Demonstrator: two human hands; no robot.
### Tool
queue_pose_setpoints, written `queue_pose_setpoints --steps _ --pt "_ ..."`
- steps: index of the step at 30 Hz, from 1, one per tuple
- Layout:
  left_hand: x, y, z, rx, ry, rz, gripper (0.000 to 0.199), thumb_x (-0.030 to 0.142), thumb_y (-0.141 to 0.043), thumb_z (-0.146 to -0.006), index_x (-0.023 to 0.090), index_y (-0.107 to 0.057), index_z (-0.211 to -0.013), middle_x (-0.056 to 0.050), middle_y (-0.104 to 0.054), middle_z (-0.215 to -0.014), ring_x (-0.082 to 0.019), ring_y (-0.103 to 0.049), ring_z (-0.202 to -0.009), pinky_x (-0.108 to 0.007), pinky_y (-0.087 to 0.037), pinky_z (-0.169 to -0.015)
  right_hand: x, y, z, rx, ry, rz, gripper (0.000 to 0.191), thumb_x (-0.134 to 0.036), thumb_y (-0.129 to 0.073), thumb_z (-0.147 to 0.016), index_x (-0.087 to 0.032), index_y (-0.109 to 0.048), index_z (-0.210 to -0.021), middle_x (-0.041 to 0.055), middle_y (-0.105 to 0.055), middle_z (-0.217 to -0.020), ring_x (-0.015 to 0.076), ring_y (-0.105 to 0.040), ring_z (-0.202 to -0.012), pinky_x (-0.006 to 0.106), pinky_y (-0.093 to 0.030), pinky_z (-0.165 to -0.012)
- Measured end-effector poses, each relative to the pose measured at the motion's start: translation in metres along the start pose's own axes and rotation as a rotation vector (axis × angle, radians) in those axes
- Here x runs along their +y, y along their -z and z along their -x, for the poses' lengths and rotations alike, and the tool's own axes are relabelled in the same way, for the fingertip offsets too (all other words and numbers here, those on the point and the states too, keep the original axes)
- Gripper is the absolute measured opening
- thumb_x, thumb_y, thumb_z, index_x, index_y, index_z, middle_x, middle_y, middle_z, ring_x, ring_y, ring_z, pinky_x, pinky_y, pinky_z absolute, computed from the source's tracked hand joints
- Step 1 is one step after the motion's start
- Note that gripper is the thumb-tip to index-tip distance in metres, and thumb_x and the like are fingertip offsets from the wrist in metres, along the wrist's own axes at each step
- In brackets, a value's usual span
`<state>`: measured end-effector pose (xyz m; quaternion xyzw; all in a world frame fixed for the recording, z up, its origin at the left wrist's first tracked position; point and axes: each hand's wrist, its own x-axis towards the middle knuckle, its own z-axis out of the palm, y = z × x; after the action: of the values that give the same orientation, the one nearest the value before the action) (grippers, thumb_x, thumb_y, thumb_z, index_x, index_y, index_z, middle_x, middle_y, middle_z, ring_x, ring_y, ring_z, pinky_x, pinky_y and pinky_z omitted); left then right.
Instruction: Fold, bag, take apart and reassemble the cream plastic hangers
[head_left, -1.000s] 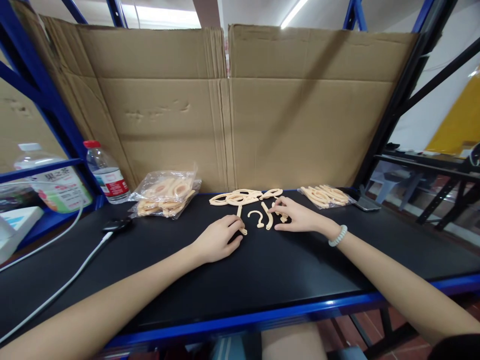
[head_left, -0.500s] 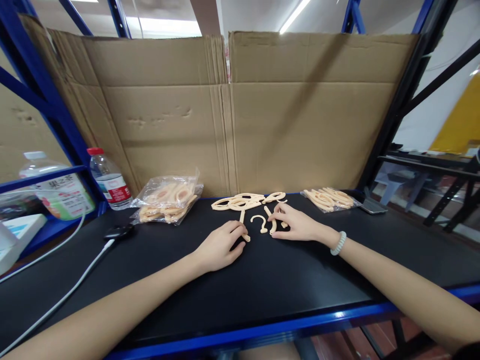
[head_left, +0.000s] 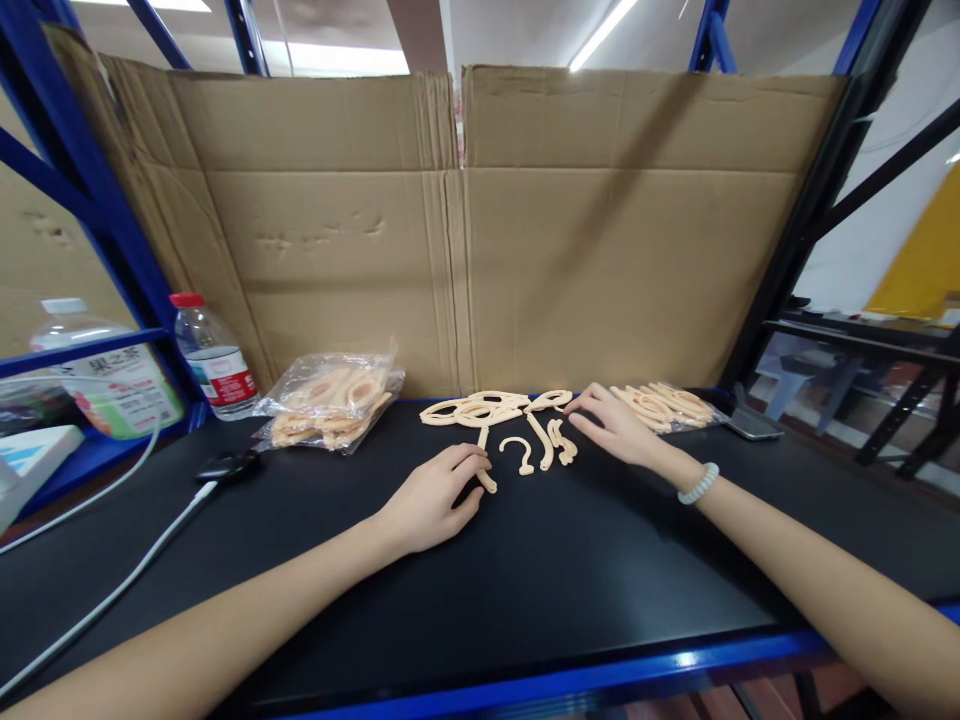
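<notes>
Huge cardboard sheets (head_left: 600,250) stand behind a black counter (head_left: 570,590). Off to the left there's a big jug (head_left: 124,390) with Chinese characters on its label, first one looks like 果, the small print's too tiny. Next, a clear bag (head_left: 330,395) of cream pieces, then a red-capped bottle (head_left: 221,375), red-and-white label, can't read it. Left hand (head_left: 431,500) has its fingertips over a cream strip (head_left: 488,482) on the counter; can't tell if that grip's pinching or just resting. Right hand's (head_left: 619,435) grip is spread and holding nothing, just beside some small cream pieces (head_left: 566,453). Little cream hook (head_left: 526,469) sits between the hands.
</notes>
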<state>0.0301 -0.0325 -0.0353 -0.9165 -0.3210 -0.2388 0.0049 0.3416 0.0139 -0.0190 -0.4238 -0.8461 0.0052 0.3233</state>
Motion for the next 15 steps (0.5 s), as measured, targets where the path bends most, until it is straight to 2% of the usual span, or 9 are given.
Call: queue_pose_setpoints --steps 2,6,8,15 --pt "0.0000 0.0003 -0.0008 0.015 -0.008 0.008 0.021 0.016 -0.048 -0.088 0.019 -0.058 -0.106 -0.009 -0.059 -0.117 -0.022 -0.059 -0.106 -0.037 -0.051 -0.092 0.0067 0.0036 0.0002 -0.016 -0.011 -0.003 0.025 -0.035 -0.047 -0.094 -0.017 -0.062 -0.102 0.0070 -0.052 -0.097 0.0189 -0.055 -0.086 0.037 -0.047 -0.083" --pt "0.0004 0.0011 -0.0024 -0.011 -0.028 0.040 0.017 0.017 -0.046 -0.090 0.020 -0.061 -0.097 -0.008 -0.062 -0.108 -0.020 -0.061 -0.101 -0.034 -0.052 -0.090 0.0056 0.0070 0.0013 -0.269 0.067 -0.104 0.037 -0.044 -0.060 -0.086 -0.020 -0.060 -0.115 0.0077 -0.052 -0.104 0.0181 -0.053 -0.086 0.032 -0.048 -0.075" --pt "0.0004 0.0013 -0.0026 -0.028 -0.018 0.040 0.018 0.017 -0.047 -0.089 0.020 -0.062 -0.097 -0.007 -0.063 -0.106 -0.020 -0.062 -0.100 -0.033 -0.052 -0.090 0.0019 0.0065 0.0014 -0.344 0.096 -0.122 0.041 -0.046 -0.061 -0.084 -0.021 -0.058 -0.117 0.0077 -0.053 -0.105 0.0183 -0.052 -0.087 0.031 -0.047 -0.075" --pt "-0.0031 -0.0021 -0.0035 -0.041 0.013 -0.012 0.030 0.020 -0.048 -0.090 0.018 -0.061 -0.116 -0.010 -0.062 -0.124 -0.023 -0.061 -0.111 -0.038 -0.051 -0.096 -0.0016 -0.0002 -0.0004 -0.362 0.120 -0.135 0.019 -0.031 -0.064 -0.082 -0.017 -0.063 -0.095 0.0033 -0.059 -0.085 0.0137 -0.050 -0.070 0.026 -0.044 -0.063"
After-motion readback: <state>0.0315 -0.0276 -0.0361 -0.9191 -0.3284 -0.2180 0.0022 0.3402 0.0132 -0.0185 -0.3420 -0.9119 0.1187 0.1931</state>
